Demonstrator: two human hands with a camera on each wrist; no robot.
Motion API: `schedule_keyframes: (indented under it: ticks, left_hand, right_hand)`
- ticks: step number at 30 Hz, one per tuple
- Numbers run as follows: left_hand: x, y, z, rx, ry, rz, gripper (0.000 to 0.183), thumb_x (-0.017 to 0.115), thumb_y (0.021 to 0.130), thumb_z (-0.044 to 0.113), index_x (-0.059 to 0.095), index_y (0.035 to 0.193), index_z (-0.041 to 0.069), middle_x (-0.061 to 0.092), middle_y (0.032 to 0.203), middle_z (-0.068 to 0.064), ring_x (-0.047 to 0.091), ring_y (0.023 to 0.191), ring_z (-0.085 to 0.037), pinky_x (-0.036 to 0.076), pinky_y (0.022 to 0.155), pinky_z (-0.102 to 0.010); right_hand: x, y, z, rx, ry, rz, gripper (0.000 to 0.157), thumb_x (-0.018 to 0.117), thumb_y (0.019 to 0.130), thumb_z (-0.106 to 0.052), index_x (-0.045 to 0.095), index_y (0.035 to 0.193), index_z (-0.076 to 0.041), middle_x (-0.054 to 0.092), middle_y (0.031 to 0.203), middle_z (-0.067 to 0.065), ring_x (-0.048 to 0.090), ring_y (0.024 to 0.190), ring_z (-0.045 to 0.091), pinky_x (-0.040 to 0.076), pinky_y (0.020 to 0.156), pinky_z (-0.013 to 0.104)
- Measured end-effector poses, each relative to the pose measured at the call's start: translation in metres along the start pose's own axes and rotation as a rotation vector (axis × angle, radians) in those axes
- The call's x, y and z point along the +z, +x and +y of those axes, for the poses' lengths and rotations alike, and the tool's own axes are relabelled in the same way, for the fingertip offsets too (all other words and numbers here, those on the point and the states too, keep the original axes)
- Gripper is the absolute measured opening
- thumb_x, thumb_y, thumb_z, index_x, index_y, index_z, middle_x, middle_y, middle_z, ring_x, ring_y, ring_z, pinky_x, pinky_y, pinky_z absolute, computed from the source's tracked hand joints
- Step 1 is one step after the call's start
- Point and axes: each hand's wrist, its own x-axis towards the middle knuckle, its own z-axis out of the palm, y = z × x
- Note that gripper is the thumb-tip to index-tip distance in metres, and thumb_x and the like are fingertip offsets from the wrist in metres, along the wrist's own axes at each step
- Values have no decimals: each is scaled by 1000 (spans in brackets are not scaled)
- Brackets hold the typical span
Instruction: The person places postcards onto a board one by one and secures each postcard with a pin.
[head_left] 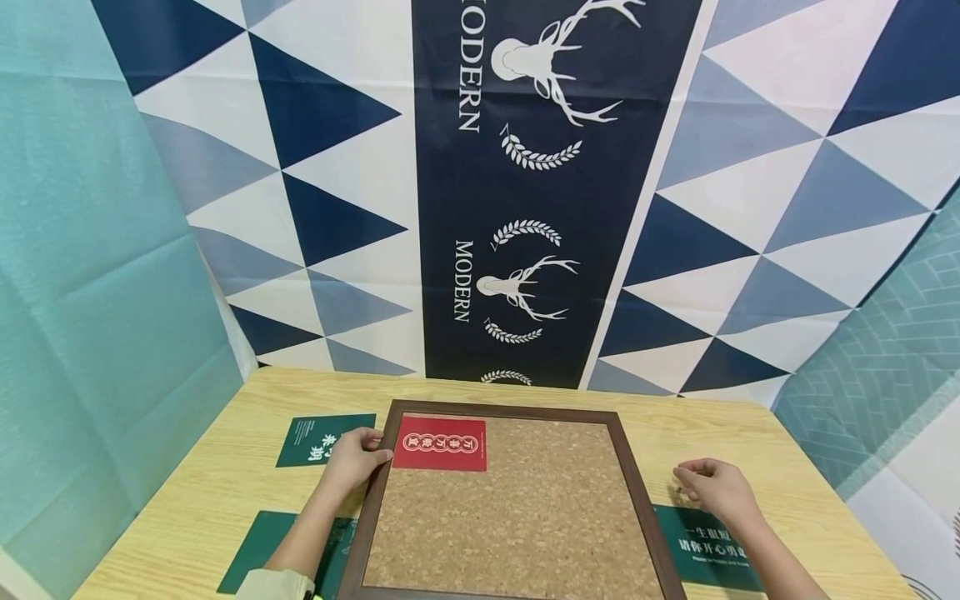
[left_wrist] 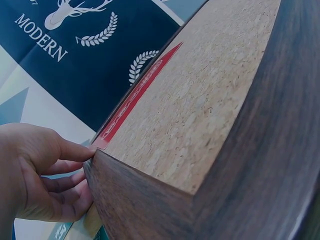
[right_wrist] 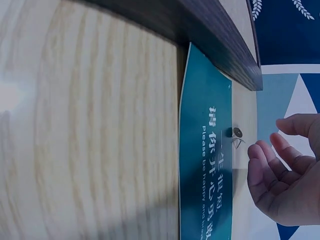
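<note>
A cork board (head_left: 525,517) in a dark brown wooden frame lies on the table. A red card (head_left: 440,444) with white lettering lies at its far left corner. My left hand (head_left: 356,458) grips the frame's left edge near that card; in the left wrist view its thumb (left_wrist: 80,151) lies at the card's corner, with the other fingers along the frame's outer side. My right hand (head_left: 716,487) hovers right of the board, fingers loosely bent, with nothing visible in them. Close to its fingertips are small metal thumbtacks (right_wrist: 237,133), too small to count, beside a green card (right_wrist: 205,150).
On the wooden table (head_left: 217,450), a green card (head_left: 300,437) lies by my left hand and another green card (head_left: 258,542) lies under my left forearm. The right-hand green card (head_left: 705,546) touches the frame's side. A patterned cloth (head_left: 360,208) hangs behind the table.
</note>
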Motion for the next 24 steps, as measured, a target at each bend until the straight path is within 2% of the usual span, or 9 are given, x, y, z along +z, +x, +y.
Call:
schedule_keyframes:
  ticks: [9,19,24]
  left_hand:
    - [0,0,0,-7,0,-3,38,66,85,10,57,117,-8,62,107,-22,59,97,-32,54,78,-41]
    - [0,1,0,-24,1,8,37,67,85,9,58,116,-7,62,106,-21,60,96,-31,54,78,-41]
    - [1,2,-1,-38,-5,9,36,67,85,10,58,117,-6,62,106,-20,60,96,-31,53,79,-41]
  right_hand:
    - [-1,2,5,-16,-85,-13,49,54,92,-31,56,113,12,64,95,19,61,76,17,51,63,33]
    - [-2,1,10,-56,-198,19,41,56,89,-28,62,102,11,66,87,17,61,69,17,48,59,33]
    - [-1,2,12,-61,-227,24,36,57,88,-25,65,97,9,66,85,16,61,73,20,47,59,33]
